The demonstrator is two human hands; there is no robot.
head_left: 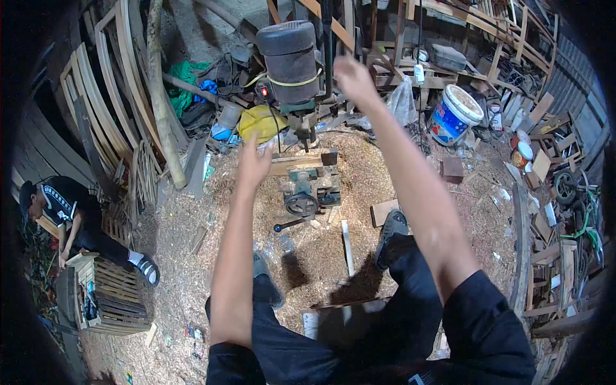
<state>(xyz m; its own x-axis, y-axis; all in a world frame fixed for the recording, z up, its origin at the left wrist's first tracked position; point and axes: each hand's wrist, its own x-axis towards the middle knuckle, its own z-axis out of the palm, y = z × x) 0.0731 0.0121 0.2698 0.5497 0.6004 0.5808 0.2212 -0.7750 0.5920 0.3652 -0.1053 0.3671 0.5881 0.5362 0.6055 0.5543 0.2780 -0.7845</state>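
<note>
In front of me stands a drill press with a dark motor point(287, 61) and a lit red switch point(264, 92). Below its spindle point(304, 131), a wooden piece point(289, 165) lies in a vise with a round handwheel point(302, 205). My left hand point(256, 162) is raised in front of the yellow bag, fingers stretched and apart, just left of the spindle and holding nothing visible. My right hand point(357, 82) is up to the right of the motor, near the machine's black post point(328, 48). It is slightly blurred and its fingers look curled; what they hold is hidden.
A black lever with a ball end point(278, 228) juts from the vise. Wood shavings cover the floor around a wooden strip point(347, 247) and blocks. A bucket point(454, 115) stands back right. Another person point(67, 215) sits at left beside a slatted wooden crate point(119, 289). Curved frames lean behind.
</note>
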